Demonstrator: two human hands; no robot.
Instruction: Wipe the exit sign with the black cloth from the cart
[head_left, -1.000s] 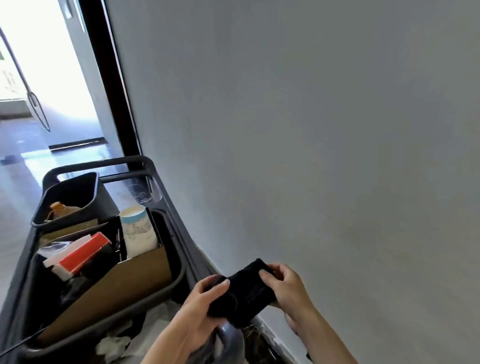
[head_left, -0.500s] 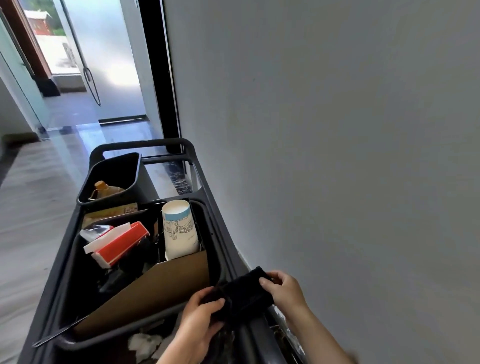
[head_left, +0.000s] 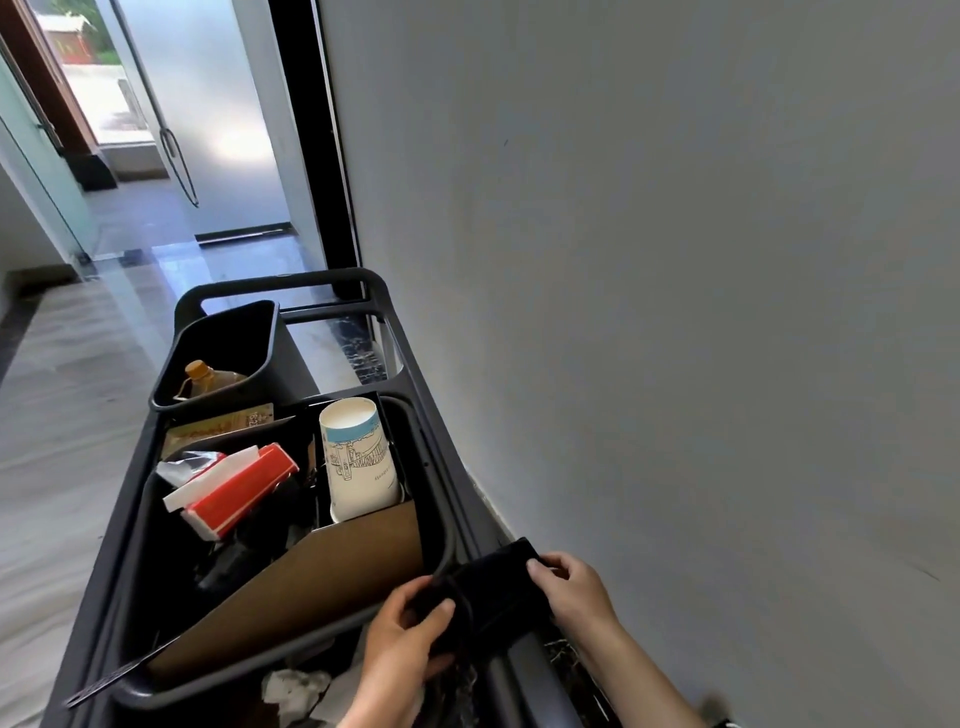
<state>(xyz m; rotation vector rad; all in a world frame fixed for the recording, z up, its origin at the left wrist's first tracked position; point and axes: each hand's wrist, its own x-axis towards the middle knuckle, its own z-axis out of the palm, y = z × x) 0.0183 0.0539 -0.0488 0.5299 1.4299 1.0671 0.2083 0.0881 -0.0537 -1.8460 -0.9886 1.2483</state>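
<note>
Both my hands hold a folded black cloth (head_left: 496, 592) low in the view, over the right rim of the dark grey cart (head_left: 431, 415). My left hand (head_left: 402, 649) grips the cloth's left end from below. My right hand (head_left: 574, 584) pinches its right end. The cart stands along a plain grey wall (head_left: 675, 312). No exit sign shows in the view.
The cart's black bin (head_left: 441, 540) holds a brown cardboard sheet (head_left: 322, 587), a paper cup (head_left: 358, 457) and a red and white box (head_left: 239, 491). A smaller bin (head_left: 270, 332) with a bottle (head_left: 200, 376) sits at the far end. A glass door (head_left: 197, 130) lies ahead.
The view has swung left and down, bringing more of the cart and the door into sight. Both hands have kept hold of the cloth and lowered it toward the cart's rim.
</note>
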